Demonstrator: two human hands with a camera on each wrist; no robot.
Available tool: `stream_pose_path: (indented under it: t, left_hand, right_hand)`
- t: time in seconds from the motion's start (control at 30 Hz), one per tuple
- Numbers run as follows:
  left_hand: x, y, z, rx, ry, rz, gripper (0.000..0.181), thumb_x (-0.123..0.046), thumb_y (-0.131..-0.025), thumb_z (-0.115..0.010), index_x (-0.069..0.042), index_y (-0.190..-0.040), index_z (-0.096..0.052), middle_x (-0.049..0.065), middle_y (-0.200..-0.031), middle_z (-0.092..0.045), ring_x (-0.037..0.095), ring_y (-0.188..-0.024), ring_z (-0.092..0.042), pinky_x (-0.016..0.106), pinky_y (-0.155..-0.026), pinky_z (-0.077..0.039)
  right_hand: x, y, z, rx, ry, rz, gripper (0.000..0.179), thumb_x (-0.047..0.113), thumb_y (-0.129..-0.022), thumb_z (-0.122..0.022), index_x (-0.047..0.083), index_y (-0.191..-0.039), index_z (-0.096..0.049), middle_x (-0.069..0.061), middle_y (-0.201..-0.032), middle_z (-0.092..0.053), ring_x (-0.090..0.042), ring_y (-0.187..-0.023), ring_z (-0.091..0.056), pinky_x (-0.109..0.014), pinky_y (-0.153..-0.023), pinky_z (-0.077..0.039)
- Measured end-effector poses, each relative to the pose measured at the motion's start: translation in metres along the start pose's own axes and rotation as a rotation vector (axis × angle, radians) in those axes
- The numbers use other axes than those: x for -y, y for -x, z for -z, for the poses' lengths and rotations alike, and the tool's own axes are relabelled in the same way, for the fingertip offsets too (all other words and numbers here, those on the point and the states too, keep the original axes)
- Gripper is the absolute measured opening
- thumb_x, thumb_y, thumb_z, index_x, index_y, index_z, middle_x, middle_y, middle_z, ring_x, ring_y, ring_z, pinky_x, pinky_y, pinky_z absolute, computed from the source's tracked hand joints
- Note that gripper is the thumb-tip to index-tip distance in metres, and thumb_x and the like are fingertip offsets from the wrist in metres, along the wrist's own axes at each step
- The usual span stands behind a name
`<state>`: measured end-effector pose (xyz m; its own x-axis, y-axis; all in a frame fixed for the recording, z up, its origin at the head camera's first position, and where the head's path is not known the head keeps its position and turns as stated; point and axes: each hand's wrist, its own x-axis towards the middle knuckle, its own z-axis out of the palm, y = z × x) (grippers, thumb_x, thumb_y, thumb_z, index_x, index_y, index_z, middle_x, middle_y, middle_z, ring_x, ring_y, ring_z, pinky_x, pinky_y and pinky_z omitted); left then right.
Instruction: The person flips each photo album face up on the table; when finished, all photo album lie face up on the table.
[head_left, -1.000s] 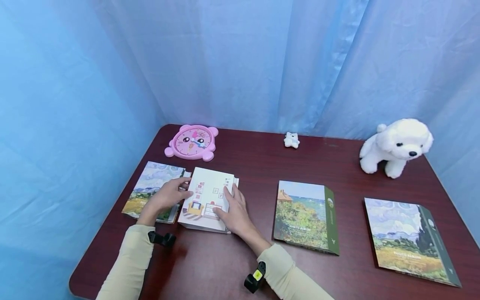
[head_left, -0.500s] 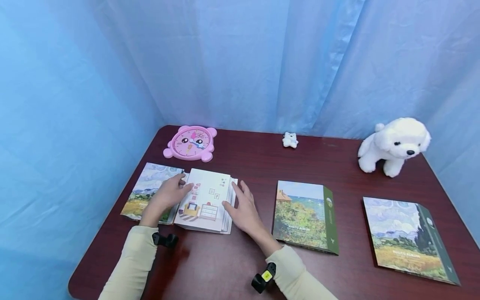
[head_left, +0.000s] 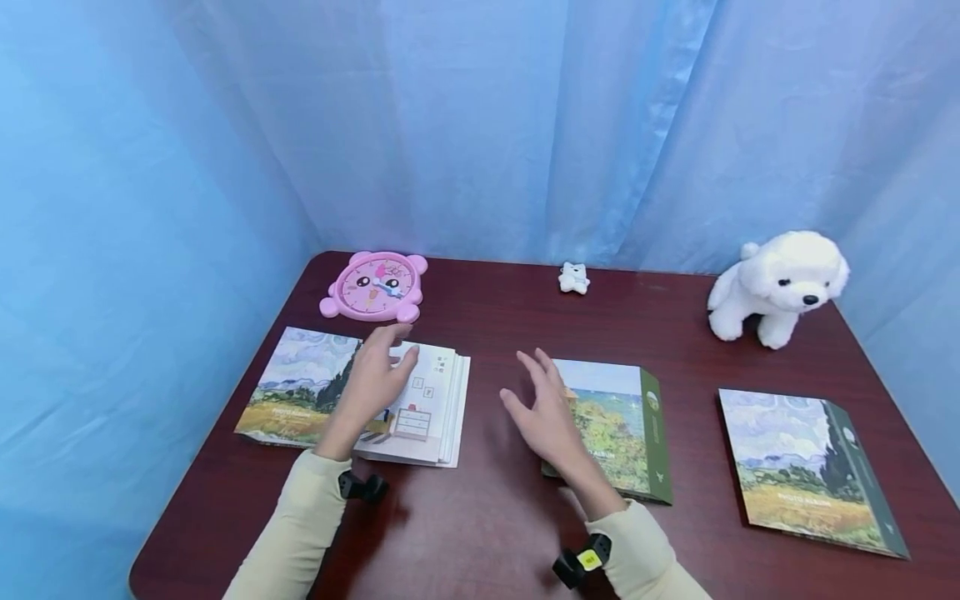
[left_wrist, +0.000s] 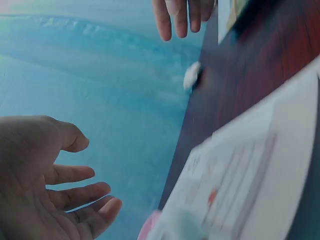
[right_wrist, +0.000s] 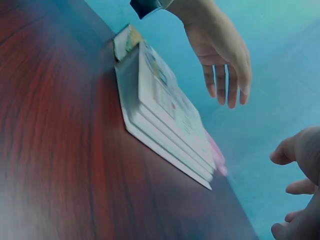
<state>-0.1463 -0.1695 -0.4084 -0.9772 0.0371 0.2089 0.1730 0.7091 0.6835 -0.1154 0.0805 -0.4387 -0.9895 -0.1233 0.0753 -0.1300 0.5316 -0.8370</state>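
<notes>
My left hand (head_left: 372, 379) is raised over a thick white book (head_left: 423, 400) with a drawn room on its cover, fingers loosely bent and holding nothing. In the right wrist view, the edges of the white book (right_wrist: 172, 140) step outward like stacked layers. Left of it lies a photo album with a wheat-field painting (head_left: 288, 387), partly behind my left wrist. My right hand (head_left: 551, 417) hovers with spread fingers at the left side of a green-spined photo album (head_left: 622, 425), covering part of its seaside picture. Nothing is in its grasp.
Another wheat-field photo album (head_left: 802, 467) lies at the right. Along the back of the dark red table (head_left: 465, 533) are a pink bear-shaped clock (head_left: 375, 287), a small white bear figure (head_left: 573, 278) and a white plush dog (head_left: 780, 287). Blue curtains (head_left: 480, 133) hang behind.
Both hands have left the white book and moved right, the right hand farther, to the green-spined album. The white book's layers have slid apart to the right and it now lies untouched.
</notes>
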Motion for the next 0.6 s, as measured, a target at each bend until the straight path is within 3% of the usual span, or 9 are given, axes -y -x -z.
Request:
stream_pose_path:
  t: [0.23, 0.4, 0.6]
  left_hand:
    - [-0.024, -0.002, -0.033, 0.093, 0.106, -0.032, 0.037, -0.016, -0.094, -0.059, -0.002, -0.127, -0.056, 0.017, -0.120, -0.058, 0.031, -0.109, -0.059, 0.037, -0.086, -0.055]
    - [-0.038, 0.000, -0.056, 0.166, 0.162, -0.043, 0.038, -0.018, -0.094, -0.059, -0.003, -0.129, -0.055, 0.016, -0.119, -0.059, 0.029, -0.108, -0.061, 0.036, -0.087, -0.054]
    - [-0.053, 0.008, -0.082, 0.312, 0.211, -0.070, 0.045, -0.021, -0.094, -0.059, -0.001, -0.134, -0.049, 0.019, -0.122, -0.059, 0.029, -0.107, -0.062, 0.038, -0.090, -0.053]
  right_hand:
    - [-0.016, 0.008, 0.033, -0.038, 0.030, -0.041, 0.061, 0.024, -0.092, -0.060, 0.016, -0.148, -0.036, -0.012, -0.159, -0.015, -0.036, -0.144, -0.020, -0.061, -0.109, -0.028]
    - [-0.028, 0.014, 0.056, -0.084, 0.062, -0.094, 0.063, 0.025, -0.091, -0.062, 0.015, -0.148, -0.035, -0.012, -0.159, -0.014, -0.038, -0.144, -0.016, -0.064, -0.110, -0.022]
    - [-0.053, 0.029, 0.084, -0.126, 0.130, -0.167, 0.069, 0.023, -0.090, -0.063, 0.011, -0.150, -0.031, -0.017, -0.158, -0.013, -0.045, -0.142, -0.015, -0.070, -0.106, -0.019]
